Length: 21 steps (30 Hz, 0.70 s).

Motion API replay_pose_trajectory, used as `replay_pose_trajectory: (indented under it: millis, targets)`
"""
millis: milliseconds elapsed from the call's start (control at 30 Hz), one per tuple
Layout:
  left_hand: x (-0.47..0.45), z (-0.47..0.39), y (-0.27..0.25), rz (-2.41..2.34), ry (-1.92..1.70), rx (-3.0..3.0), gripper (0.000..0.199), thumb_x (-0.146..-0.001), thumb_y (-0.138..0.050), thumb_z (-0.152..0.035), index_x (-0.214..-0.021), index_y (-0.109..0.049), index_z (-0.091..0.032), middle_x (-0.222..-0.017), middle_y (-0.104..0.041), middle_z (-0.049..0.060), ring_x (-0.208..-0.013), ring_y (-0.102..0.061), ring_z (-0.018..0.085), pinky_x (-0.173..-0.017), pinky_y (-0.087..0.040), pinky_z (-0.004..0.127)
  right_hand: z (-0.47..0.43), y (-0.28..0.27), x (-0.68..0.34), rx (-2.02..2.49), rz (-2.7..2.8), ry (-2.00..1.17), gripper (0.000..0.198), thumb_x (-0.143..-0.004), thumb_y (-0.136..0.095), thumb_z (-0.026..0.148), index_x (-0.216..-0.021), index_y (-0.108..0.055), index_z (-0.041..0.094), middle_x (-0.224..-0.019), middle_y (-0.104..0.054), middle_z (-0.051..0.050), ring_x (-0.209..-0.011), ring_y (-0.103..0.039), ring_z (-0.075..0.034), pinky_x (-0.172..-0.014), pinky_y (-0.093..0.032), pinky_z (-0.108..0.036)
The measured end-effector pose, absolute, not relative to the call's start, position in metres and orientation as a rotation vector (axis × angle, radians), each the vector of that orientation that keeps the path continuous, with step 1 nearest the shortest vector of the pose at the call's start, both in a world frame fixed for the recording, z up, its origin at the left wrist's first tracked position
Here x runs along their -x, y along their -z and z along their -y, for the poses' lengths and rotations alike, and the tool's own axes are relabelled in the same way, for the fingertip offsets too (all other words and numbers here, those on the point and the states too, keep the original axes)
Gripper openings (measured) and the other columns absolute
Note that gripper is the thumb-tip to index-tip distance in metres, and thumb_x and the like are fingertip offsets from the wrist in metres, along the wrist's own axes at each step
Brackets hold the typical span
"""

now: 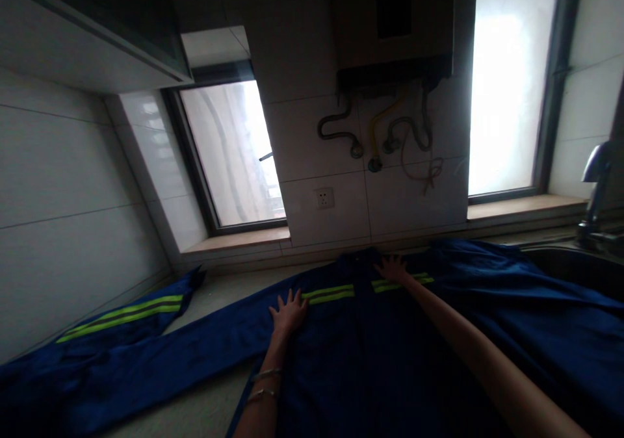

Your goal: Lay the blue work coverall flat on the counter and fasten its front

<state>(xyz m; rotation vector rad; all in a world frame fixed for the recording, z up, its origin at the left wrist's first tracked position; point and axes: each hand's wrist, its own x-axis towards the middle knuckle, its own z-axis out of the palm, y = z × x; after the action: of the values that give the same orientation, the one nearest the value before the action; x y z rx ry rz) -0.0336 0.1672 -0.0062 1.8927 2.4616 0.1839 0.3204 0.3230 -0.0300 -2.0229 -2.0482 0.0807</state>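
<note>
A dark blue work jacket [336, 360] with yellow-green reflective stripes lies spread over the countertop, its collar toward the wall. My left hand [288, 311] rests on the chest at the left end of one stripe, fingers spread; two bangles circle that wrist. Higher up, my right hand [391, 269] lies with fingers apart on the other side of the chest, just above the second stripe. One sleeve [209, 340] stretches left across the counter. Neither hand grips the cloth.
More blue cloth with a reflective stripe [127, 314] lies at the left wall. On the right are a sink [575, 262] and a faucet [595, 184]. A water heater [394, 35] with hoses hangs above, between two windows. A wall socket [324, 197] sits below. A cabinet [97, 41] overhangs the upper left.
</note>
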Motion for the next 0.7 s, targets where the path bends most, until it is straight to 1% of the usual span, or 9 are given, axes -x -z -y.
replay_pose_trajectory:
  millis: [67, 167, 267, 333, 400, 467, 533, 600, 700]
  targets:
    - [0.034, -0.168, 0.007, -2.468, -0.187, -1.889, 0.061, -0.086, -0.023, -0.056, -0.141, -0.028, -0.03, -0.151, -0.017, 0.005, -0.134, -0.012, 0.042, -0.098, -0.014, 0.069, -0.32, 0.021, -0.327, 2.003, 2.053, -0.088, 0.069, -0.084, -0.032, 0.065, -0.136, -0.04, 0.021, -0.144, -0.026, -0.021, -0.13, -0.021, -0.043, -0.095, -0.013, -0.067]
    - [0.035, -0.171, 0.009, -2.481, -0.189, -1.868, 0.062, -0.085, -0.022, -0.058, -0.141, -0.027, -0.032, -0.151, -0.018, 0.004, -0.135, -0.011, 0.042, -0.098, -0.012, 0.07, -0.311, 0.008, -0.34, 1.921, 2.034, 0.094, 0.062, -0.088, -0.032, 0.057, -0.134, -0.042, 0.017, -0.141, -0.031, -0.022, -0.129, -0.026, -0.039, -0.098, -0.017, -0.061]
    - [0.035, -0.171, 0.01, -2.48, -0.2, -1.874, 0.063, -0.085, -0.021, -0.059, -0.141, -0.027, -0.032, -0.151, -0.017, 0.004, -0.135, -0.011, 0.042, -0.098, -0.011, 0.07, -0.298, 0.007, -0.365, 1.791, 2.079, 0.328, 0.061, -0.087, -0.036, 0.053, -0.133, -0.043, 0.013, -0.141, -0.032, -0.02, -0.132, -0.022, -0.034, -0.104, -0.012, -0.054]
    - [0.035, -0.171, 0.01, -2.485, -0.204, -1.877, 0.063, -0.085, -0.022, -0.058, -0.142, -0.027, -0.031, -0.151, -0.017, 0.004, -0.135, -0.011, 0.042, -0.098, -0.011, 0.069, -0.292, 0.013, -0.388, 1.788, 2.116, 0.378, 0.061, -0.085, -0.039, 0.054, -0.132, -0.046, 0.015, -0.142, -0.032, -0.018, -0.133, -0.02, -0.032, -0.106, -0.007, -0.053]
    - [0.035, -0.17, 0.01, -2.489, -0.202, -1.876, 0.063, -0.085, -0.022, -0.059, -0.142, -0.027, -0.031, -0.151, -0.017, 0.004, -0.134, -0.011, 0.042, -0.098, -0.011, 0.07, -0.291, 0.022, -0.415, 1.858, 2.151, 0.326, 0.057, -0.084, -0.042, 0.054, -0.131, -0.048, 0.021, -0.143, -0.033, -0.014, -0.133, -0.021, -0.032, -0.106, -0.006, -0.056]
    - [0.035, -0.17, 0.01, -2.482, -0.202, -1.878, 0.064, -0.085, -0.022, -0.059, -0.142, -0.027, -0.032, -0.151, -0.017, 0.004, -0.134, -0.01, 0.042, -0.098, -0.011, 0.07, -0.294, 0.03, -0.439, 1.913, 2.244, 0.208, 0.049, -0.085, -0.043, 0.044, -0.132, -0.045, 0.031, -0.144, -0.033, -0.009, -0.133, -0.022, -0.033, -0.102, -0.009, -0.061]
    - [0.035, -0.171, 0.01, -2.472, -0.206, -1.882, 0.063, -0.085, -0.022, -0.06, -0.142, -0.027, -0.032, -0.151, -0.017, 0.005, -0.134, -0.011, 0.043, -0.098, -0.011, 0.07, -0.3, 0.035, -0.456, 1.907, 2.355, 0.109, 0.048, -0.085, -0.042, 0.033, -0.133, -0.04, 0.039, -0.145, -0.032, -0.003, -0.133, -0.023, -0.033, -0.099, -0.013, -0.065]
    - [0.036, -0.172, 0.011, -2.468, -0.211, -1.884, 0.064, -0.085, -0.022, -0.06, -0.141, -0.027, -0.032, -0.151, -0.017, 0.005, -0.134, -0.011, 0.044, -0.097, -0.011, 0.071, -0.305, 0.036, -0.463, 1.877, 2.411, 0.084, 0.051, -0.085, -0.039, 0.028, -0.134, -0.037, 0.041, -0.146, -0.03, 0.0, -0.132, -0.023, -0.034, -0.099, -0.015, -0.065]
    - [0.038, -0.173, 0.012, -2.469, -0.215, -1.887, 0.064, -0.084, -0.022, -0.062, -0.141, -0.028, -0.032, -0.15, -0.018, 0.005, -0.134, -0.011, 0.044, -0.097, -0.012, 0.071, -0.308, 0.032, -0.464, 1.808, 2.46, 0.105, 0.051, -0.086, -0.035, 0.025, -0.135, -0.038, 0.038, -0.147, -0.029, 0.001, -0.132, -0.023, -0.033, -0.1, -0.017, -0.062]
